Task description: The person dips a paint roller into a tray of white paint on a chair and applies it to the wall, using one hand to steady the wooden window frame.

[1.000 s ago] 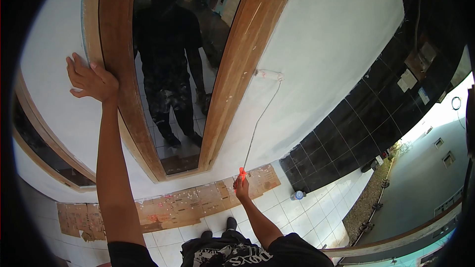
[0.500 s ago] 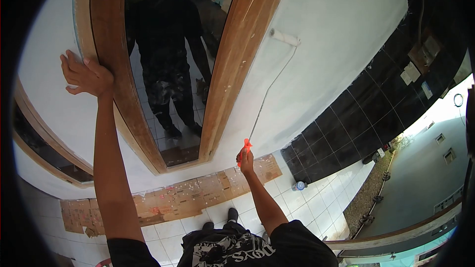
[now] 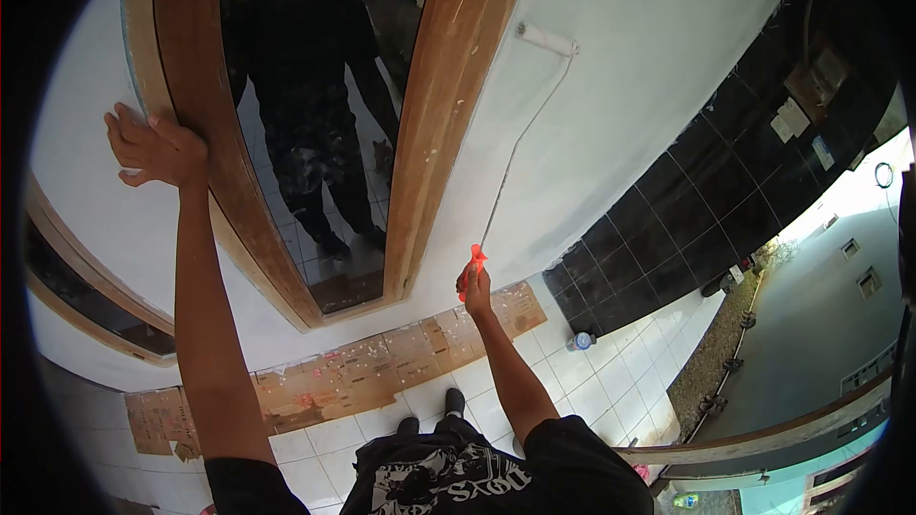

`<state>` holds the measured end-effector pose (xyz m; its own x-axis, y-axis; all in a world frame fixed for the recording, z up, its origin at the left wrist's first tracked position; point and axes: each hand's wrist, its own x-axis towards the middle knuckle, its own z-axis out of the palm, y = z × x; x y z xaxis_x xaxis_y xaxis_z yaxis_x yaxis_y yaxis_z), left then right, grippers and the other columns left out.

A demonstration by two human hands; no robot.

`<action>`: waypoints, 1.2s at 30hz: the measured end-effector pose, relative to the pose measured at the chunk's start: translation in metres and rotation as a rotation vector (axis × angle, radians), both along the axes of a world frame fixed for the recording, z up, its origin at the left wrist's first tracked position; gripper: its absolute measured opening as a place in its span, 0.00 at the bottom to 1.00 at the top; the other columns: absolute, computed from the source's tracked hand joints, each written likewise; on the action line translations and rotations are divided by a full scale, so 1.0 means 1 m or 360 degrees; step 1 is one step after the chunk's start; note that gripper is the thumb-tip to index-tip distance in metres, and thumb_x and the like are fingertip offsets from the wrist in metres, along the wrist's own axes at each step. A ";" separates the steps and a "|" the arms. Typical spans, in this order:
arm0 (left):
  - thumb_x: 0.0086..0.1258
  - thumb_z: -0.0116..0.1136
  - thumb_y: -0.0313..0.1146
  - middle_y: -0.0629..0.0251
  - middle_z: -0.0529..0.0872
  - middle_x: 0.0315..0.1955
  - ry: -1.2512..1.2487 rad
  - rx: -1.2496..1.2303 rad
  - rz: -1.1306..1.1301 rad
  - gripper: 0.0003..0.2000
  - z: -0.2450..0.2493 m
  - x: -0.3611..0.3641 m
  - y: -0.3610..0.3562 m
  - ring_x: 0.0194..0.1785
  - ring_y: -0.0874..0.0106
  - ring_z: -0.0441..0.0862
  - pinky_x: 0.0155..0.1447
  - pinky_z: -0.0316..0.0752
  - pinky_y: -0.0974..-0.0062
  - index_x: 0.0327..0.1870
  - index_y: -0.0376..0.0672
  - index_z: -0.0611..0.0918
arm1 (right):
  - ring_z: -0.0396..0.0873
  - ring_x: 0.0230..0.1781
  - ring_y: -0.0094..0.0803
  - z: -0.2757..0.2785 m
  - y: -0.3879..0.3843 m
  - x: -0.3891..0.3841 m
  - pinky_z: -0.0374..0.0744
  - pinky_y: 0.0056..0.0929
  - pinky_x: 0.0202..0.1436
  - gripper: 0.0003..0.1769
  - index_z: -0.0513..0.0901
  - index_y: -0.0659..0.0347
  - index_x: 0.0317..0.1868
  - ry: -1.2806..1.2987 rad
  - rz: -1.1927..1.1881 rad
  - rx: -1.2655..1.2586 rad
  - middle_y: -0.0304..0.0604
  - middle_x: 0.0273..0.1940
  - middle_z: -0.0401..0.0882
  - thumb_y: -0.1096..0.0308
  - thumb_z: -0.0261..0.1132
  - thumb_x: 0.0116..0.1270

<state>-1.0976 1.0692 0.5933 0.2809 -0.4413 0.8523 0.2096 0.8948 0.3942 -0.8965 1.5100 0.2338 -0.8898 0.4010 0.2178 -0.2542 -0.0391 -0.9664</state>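
In the head view, my right hand (image 3: 474, 288) is wrapped round the orange handle of a paint roller (image 3: 548, 39). Its long thin metal rod runs up from the handle to a white roller sleeve, which lies against the white wall (image 3: 611, 0) right of the window. My left hand (image 3: 157, 148) rests with fingers spread at the left edge of the wooden window frame (image 3: 196, 57), partly on the white wall beside it. The dark window glass (image 3: 320, 133) between the frame's sides reflects a standing person.
Paint-spotted cardboard (image 3: 382, 372) covers the floor along the wall's foot, by my shoes. Black tiles (image 3: 649, 238) clad the wall to the right. A small blue-and-white can (image 3: 579, 341) stands on the white floor tiles (image 3: 611, 381). A second window (image 3: 95, 291) is at lower left.
The roller sleeve and my right hand have shifted slightly up in view, the hand still gripping the handle. The whole view has tilted a little; my left hand stays at the frame.
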 end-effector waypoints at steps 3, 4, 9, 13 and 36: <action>0.80 0.28 0.55 0.53 0.69 0.68 -0.0019 0.0028 0.0001 0.31 0.000 0.001 0.001 0.73 0.57 0.61 0.66 0.42 0.31 0.65 0.40 0.73 | 0.64 0.19 0.19 0.014 -0.005 0.000 0.68 0.22 0.24 0.23 0.68 0.56 0.35 0.0008 -0.0030 -0.0016 0.31 0.20 0.63 0.46 0.47 0.81; 0.80 0.28 0.55 0.53 0.69 0.68 -0.0030 0.0026 0.0003 0.31 0.000 0.001 0.001 0.73 0.57 0.61 0.66 0.42 0.31 0.66 0.41 0.73 | 0.64 0.19 0.19 0.007 -0.007 0.001 0.67 0.22 0.24 0.23 0.67 0.55 0.33 -0.0023 -0.0072 -0.0007 0.31 0.20 0.63 0.46 0.47 0.81; 0.80 0.28 0.55 0.53 0.68 0.69 -0.0019 0.0024 -0.0027 0.31 0.001 0.002 0.002 0.73 0.57 0.60 0.66 0.42 0.32 0.66 0.41 0.72 | 0.67 0.18 0.23 -0.113 -0.050 0.096 0.68 0.24 0.24 0.26 0.68 0.56 0.32 -0.0321 -0.0049 0.0021 0.35 0.19 0.67 0.42 0.47 0.79; 0.80 0.27 0.56 0.54 0.67 0.69 -0.0042 0.0023 -0.0007 0.31 0.001 0.000 -0.001 0.73 0.57 0.59 0.67 0.42 0.32 0.66 0.41 0.73 | 0.68 0.18 0.23 -0.162 -0.075 0.156 0.68 0.24 0.24 0.27 0.69 0.55 0.32 -0.0539 0.0042 -0.0108 0.35 0.19 0.68 0.40 0.48 0.78; 0.77 0.20 0.64 0.60 0.67 0.68 -0.0121 0.0081 0.0065 0.38 0.000 -0.002 -0.002 0.73 0.59 0.60 0.68 0.42 0.31 0.65 0.43 0.73 | 0.66 0.17 0.22 -0.165 -0.105 0.164 0.67 0.23 0.23 0.28 0.69 0.55 0.33 -0.0509 0.0118 -0.0327 0.34 0.19 0.66 0.38 0.48 0.77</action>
